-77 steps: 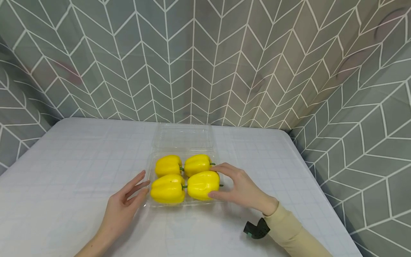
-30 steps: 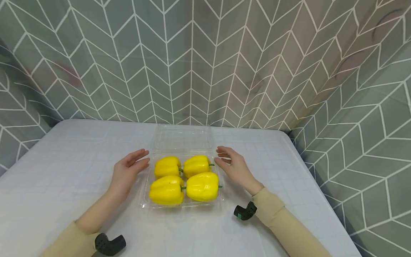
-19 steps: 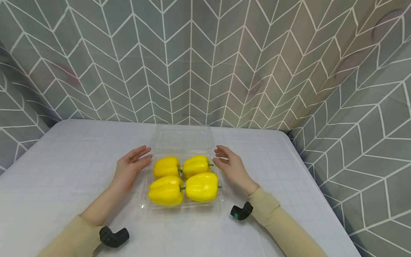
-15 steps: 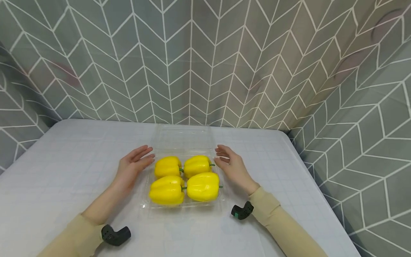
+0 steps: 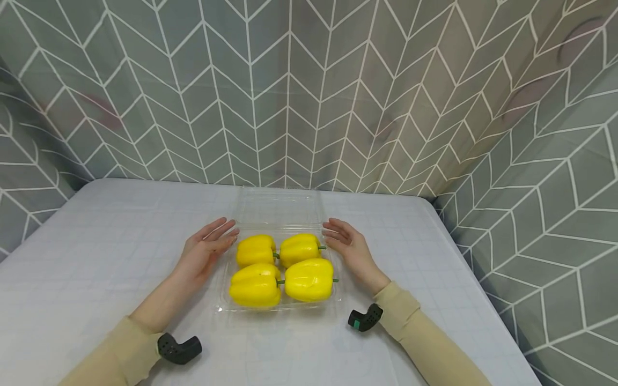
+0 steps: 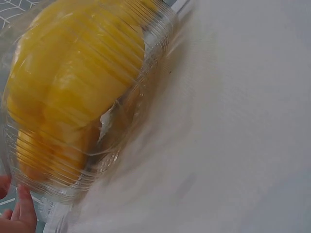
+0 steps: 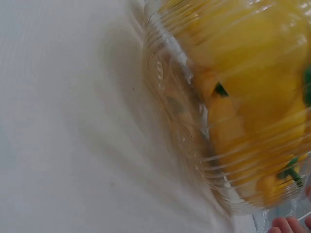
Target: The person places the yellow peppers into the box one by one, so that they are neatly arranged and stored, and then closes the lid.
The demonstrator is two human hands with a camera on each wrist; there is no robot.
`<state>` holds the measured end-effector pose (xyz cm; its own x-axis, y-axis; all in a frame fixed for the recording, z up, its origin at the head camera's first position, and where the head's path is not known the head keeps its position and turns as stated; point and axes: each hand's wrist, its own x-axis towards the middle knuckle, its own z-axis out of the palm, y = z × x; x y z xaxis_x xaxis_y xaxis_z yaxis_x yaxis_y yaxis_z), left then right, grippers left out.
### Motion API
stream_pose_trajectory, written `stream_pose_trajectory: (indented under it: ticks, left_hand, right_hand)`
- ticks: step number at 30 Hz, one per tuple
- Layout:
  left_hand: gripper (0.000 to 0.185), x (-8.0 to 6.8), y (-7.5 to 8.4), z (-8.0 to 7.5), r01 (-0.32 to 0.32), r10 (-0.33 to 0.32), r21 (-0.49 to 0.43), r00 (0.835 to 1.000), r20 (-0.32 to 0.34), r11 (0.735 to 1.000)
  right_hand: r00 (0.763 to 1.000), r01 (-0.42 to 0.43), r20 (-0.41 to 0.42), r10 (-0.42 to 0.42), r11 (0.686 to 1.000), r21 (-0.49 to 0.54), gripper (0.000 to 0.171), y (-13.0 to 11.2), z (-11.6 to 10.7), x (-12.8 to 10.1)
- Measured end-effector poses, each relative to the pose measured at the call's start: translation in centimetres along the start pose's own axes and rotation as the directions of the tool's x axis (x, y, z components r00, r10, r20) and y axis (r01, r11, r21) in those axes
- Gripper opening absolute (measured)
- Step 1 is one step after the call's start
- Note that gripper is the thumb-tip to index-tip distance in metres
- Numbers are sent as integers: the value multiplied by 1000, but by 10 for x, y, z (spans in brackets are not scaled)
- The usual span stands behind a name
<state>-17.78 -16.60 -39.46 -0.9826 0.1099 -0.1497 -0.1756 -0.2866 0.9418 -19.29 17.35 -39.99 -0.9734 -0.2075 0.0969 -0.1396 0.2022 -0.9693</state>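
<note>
Several yellow bell peppers (image 5: 309,280) with green stems lie in two rows in a clear plastic clamshell container (image 5: 294,308). Its lid (image 5: 280,206) is folded back flat toward the wall. At the container's left back side, my left hand (image 5: 200,254) has its fingers extended, the tips at the edge near the hinge. Opposite, my right hand (image 5: 351,249) is at the right back side with loosely bent fingers. In the left wrist view, fingertips (image 6: 25,199) are by the ribbed wall's corner. The right wrist view shows fingertips (image 7: 286,224) near the other corner.
A white cloth covers the table (image 5: 120,230). Behind and to the right hangs a grey curtain (image 5: 309,96) with a white chevron pattern. A black wrist device (image 5: 179,348) is on the left sleeve, and another black device (image 5: 365,317) is on the right.
Earlier my right hand held the front right pepper; it has since let go and moved back to the container's side. My left hand moved forward too. Lately the container has shifted slightly right.
</note>
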Motion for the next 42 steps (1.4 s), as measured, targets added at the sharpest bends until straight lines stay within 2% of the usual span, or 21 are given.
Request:
stream_pose_trajectory:
  ticks: [7, 17, 25, 31, 42]
  left_hand:
    - [69, 0, 1, 2, 2, -3, -34, 1000, -9, 999]
    - [67, 1, -1, 3, -5, 5, -81, 1000, -7, 997]
    - [66, 3, -4, 2, -5, 4, -122, 1000, -8, 992]
    - [64, 3, -5, 2, -26, 26, -157, 1000, -1, 987]
    - [67, -1, -3, 4, -19, 20, -86, 1000, 3, 996]
  right_hand:
    - [1000, -11, -13, 13, 994, 111, 56, 1, 2, -1]
    - [999, 27, -28, -23, 989, 147, 58, 1, 3, -3]
    - [999, -10, -41, 16, 991, 133, 58, 0, 4, -3]
    - [999, 15, -42, -9, 989, 145, 57, 1, 4, -2]
    - [998, 55, -37, -50, 987, 148, 61, 3, 3, -2]
